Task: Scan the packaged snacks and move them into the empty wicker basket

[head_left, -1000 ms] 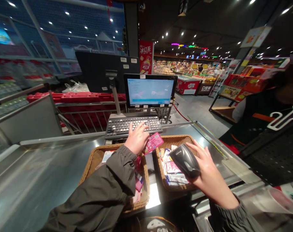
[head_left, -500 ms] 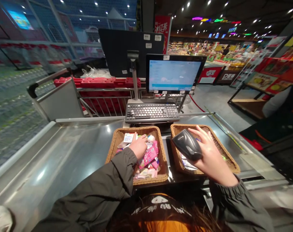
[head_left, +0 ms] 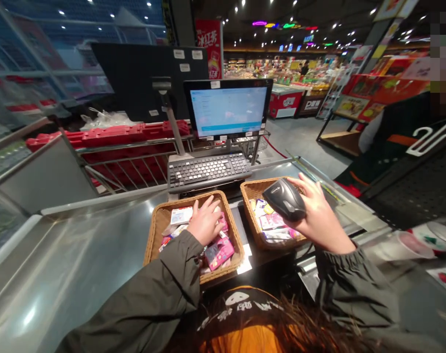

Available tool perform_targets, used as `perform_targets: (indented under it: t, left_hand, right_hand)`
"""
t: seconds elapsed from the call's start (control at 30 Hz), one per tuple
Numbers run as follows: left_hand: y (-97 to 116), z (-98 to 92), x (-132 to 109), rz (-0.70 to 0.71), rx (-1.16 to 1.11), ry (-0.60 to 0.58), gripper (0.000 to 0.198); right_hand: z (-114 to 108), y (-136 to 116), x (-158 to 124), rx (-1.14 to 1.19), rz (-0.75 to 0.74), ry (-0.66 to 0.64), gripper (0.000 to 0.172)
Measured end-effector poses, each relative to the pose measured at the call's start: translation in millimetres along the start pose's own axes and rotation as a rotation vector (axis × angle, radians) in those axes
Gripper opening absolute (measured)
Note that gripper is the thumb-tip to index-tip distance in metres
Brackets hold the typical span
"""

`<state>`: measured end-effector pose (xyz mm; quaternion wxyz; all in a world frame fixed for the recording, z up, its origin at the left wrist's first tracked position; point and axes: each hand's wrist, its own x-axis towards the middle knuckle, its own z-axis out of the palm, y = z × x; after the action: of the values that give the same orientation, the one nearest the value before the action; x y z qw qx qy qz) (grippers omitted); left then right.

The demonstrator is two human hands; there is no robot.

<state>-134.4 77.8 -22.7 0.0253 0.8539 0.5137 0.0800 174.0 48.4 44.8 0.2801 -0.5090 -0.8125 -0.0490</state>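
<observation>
My left hand (head_left: pixel 205 224) is over the left wicker basket (head_left: pixel 153 235), fingers spread and touching the small packages inside. Beside its fingertips lies a white box (head_left: pixel 181 215), and a pink package (head_left: pixel 220 252) sits just below the palm. Part of the contents is hidden under this hand. In my right hand (head_left: pixel 320 215) is a black barcode scanner (head_left: pixel 284 200), gripped above the right wicker basket (head_left: pixel 249 215). That basket contains several small colourful packets (head_left: pixel 272 221), partly covered by the scanner and hand.
Behind the baskets stand a keyboard (head_left: pixel 208 171) and a lit monitor (head_left: pixel 230 110), with a second dark screen (head_left: pixel 145 78) to the left. The metal counter (head_left: pixel 97 250) extends left. Cups (head_left: pixel 434 238) are at the right, near a person in dark clothing (head_left: pixel 384 142).
The view has turned to the right, so the baskets and screens appear further left. My left hand's fingers have spread more over the packages. The scanner stays in my right hand.
</observation>
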Motion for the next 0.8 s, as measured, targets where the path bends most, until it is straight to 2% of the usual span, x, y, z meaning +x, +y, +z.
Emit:
perform_targets:
  t: [0.07, 0.17, 0.43, 0.6, 0.8]
  left_hand:
    - [10, -3.9, 15, 0.059, -0.009, 0.035, 0.021]
    - [34, 3.4, 42, 0.148, -0.014, 0.011, 0.029]
    - [99, 56.1, 126, 0.33, 0.069, -0.24, 0.056]
    - [120, 92.8, 167, 0.33, 0.119, -0.403, 0.069]
    - [131, 130.1, 193, 0.32, 0.171, -0.51, 0.067]
  right_hand:
    - [-8, 11, -5, -0.027, 0.041, 0.026, 0.046]
    - [-17, 28, -14, -0.061, 0.084, 0.063, 0.046]
    - [-26, 75, -36, -0.06, 0.133, 0.069, 0.044]
    - [-27, 103, -43, -0.043, 0.175, 0.06, 0.043]
    - [-21, 132, -43, 0.008, 0.216, 0.058, 0.041]
